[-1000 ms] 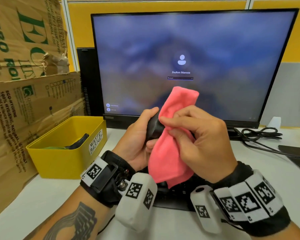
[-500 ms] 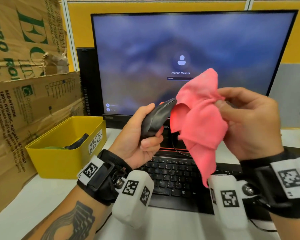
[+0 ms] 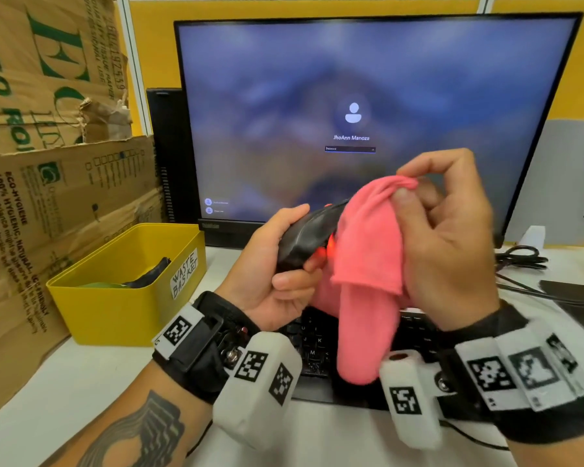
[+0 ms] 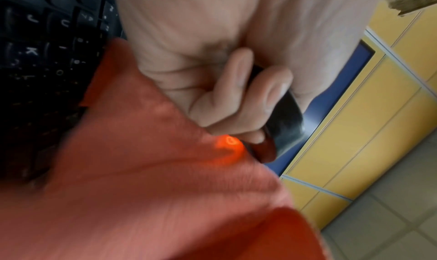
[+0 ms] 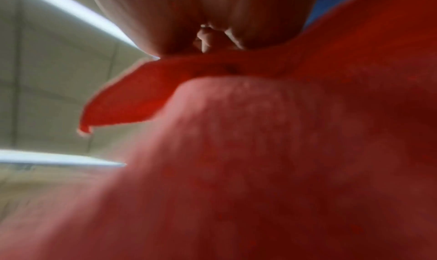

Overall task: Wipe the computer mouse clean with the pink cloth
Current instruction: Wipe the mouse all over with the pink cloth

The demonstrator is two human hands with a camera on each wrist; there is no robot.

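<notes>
Above keyboard (image 3: 312, 345) | left hand (image 3: 270, 274) grips one mouse (image 3: 305, 239) | right hand (image 3: 449, 244) pinches one pink cloth (image 3: 368, 264)

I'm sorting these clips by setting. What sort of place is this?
Most likely an office desk: a monitor showing a login screen, a black keyboard in front of it, and yellow partition panels behind.

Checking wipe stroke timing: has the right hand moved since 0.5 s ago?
Yes. The right hand with the pink cloth has come back left against the monitor, onto the mouse.
</notes>
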